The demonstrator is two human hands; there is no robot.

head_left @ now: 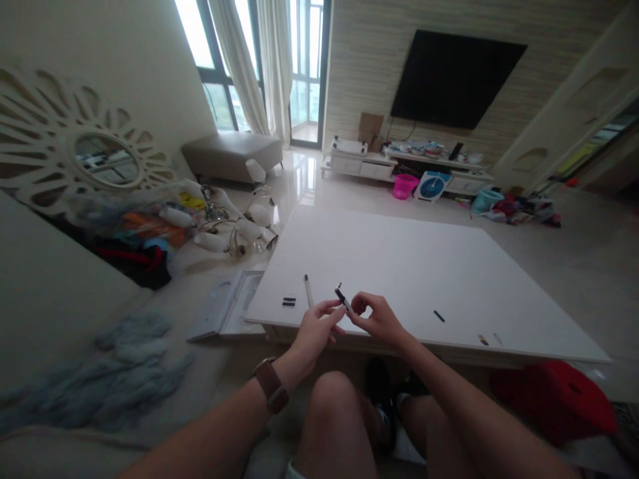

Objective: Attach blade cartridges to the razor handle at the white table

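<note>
Both my hands meet over the near edge of a low white table [399, 266]. My left hand [315, 329] and my right hand [377, 318] are both pinched on a small black part [342, 297] held between them, just above the tabletop. A thin white stick with a dark tip [308, 290] lies on the table just left of my hands. A small black piece [288, 302] lies further left, and another small black piece [438, 316] lies to the right. A brown watch sits on my left wrist.
A grey booklet or tray [224, 309] lies on the floor left of the table, by a chandelier with white shades [234, 229]. A red object [554, 399] sits on the floor at right. TV, low cabinet and a pink bucket [404, 186] stand at the far wall.
</note>
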